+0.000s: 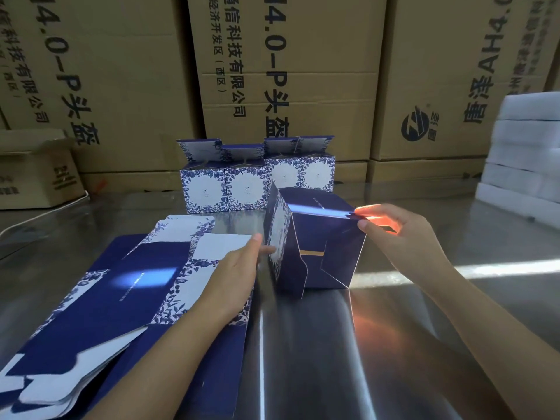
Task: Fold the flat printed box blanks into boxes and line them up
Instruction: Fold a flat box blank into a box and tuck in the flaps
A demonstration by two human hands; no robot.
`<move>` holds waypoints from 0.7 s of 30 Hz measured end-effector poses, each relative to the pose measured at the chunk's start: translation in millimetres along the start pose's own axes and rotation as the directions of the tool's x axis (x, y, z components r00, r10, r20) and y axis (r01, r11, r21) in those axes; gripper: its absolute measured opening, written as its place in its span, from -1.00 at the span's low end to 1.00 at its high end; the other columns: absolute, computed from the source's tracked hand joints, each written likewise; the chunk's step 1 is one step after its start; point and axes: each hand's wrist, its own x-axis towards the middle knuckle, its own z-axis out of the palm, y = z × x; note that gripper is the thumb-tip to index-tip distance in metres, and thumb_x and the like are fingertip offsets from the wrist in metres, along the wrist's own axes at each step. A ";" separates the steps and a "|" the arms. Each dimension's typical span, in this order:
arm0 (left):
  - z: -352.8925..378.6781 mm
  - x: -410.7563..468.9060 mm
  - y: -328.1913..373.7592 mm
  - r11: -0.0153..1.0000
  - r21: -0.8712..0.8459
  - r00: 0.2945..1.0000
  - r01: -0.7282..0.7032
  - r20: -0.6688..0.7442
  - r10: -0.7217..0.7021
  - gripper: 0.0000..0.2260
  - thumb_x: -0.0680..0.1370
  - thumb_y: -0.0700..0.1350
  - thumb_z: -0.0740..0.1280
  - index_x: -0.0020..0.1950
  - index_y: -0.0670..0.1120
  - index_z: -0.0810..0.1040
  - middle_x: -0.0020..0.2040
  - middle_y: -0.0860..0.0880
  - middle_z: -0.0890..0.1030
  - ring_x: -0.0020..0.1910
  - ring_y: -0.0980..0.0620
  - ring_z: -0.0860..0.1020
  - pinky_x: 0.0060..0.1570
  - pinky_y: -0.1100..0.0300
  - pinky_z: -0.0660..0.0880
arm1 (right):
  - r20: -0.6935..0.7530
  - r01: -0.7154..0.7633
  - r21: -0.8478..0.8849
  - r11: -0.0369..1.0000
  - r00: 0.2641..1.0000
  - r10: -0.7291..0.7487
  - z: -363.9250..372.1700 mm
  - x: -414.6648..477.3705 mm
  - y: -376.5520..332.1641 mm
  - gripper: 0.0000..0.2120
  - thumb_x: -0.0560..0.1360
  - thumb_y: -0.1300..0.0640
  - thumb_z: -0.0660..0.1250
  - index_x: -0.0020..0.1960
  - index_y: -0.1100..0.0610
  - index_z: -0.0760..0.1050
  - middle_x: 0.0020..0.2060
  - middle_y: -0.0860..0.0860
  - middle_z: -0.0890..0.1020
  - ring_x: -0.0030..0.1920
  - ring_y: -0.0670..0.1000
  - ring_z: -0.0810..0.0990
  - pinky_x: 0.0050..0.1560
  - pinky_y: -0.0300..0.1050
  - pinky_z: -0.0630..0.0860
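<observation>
Navy printed card, raised into a half-formed box [321,237], stands on the steel table [394,313] just right of the stack of flat blanks [121,286] and in front of the row of finished boxes [257,183], four in number, lids open, backed by brown cartons [303,71]. The right hand [397,234] pinches the upper right corner of the half-formed box between thumb and fingertips; the left hand [239,268] holds nothing, its straight fingers touching the floral panel on the left side. Step in hand, as judged: closing the base, whose interlocking flaps face the camera, one edge at lower left standing proud. The next move likely calls for pressing that edge flush, then turning the piece base-down and setting it at the end of the row, faces aligned with its neighbours. White foam slabs [527,165] at far right take no part
</observation>
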 end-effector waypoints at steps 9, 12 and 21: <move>-0.6 -6.0 7.0 0.997 -0.023 0.987 -0.069 0.147 0.072 -0.68 0.46 0.39 0.09 0.01 0.34 0.56 0.00 0.53 0.51 0.23 0.39 0.42 0.43 0.12 0.23 | -0.042 -0.077 0.091 0.993 0.996 0.081 1.7 -0.1 3.6 -0.81 0.52 0.13 0.35 -0.03 -0.15 0.64 -0.10 -0.14 0.69 -0.07 -0.03 0.66 0.09 0.12 0.58; 0.6 -9.1 10.7 0.992 -0.034 0.969 -0.121 0.213 0.125 -0.68 0.42 0.31 0.05 0.08 0.40 0.49 0.08 0.55 0.46 0.28 0.41 0.36 0.39 0.34 0.20 | -0.129 -0.088 0.091 0.992 0.987 0.099 2.5 -0.7 2.2 -0.80 0.51 0.12 0.33 -0.16 -0.14 0.66 -0.18 -0.18 0.67 -0.14 -0.08 0.65 -0.02 0.08 0.63; 6.1 -11.9 8.7 0.991 -0.044 0.964 -0.128 0.228 0.135 -0.55 0.33 0.41 0.14 0.22 0.51 0.21 0.27 0.54 0.29 0.33 0.42 0.27 0.37 0.36 0.19 | -0.188 -0.225 -0.126 0.966 0.962 0.200 3.7 -1.3 5.9 -0.57 0.57 -0.06 0.17 -0.19 0.25 0.61 -0.25 0.11 0.64 -0.16 0.04 0.60 -0.01 0.18 0.56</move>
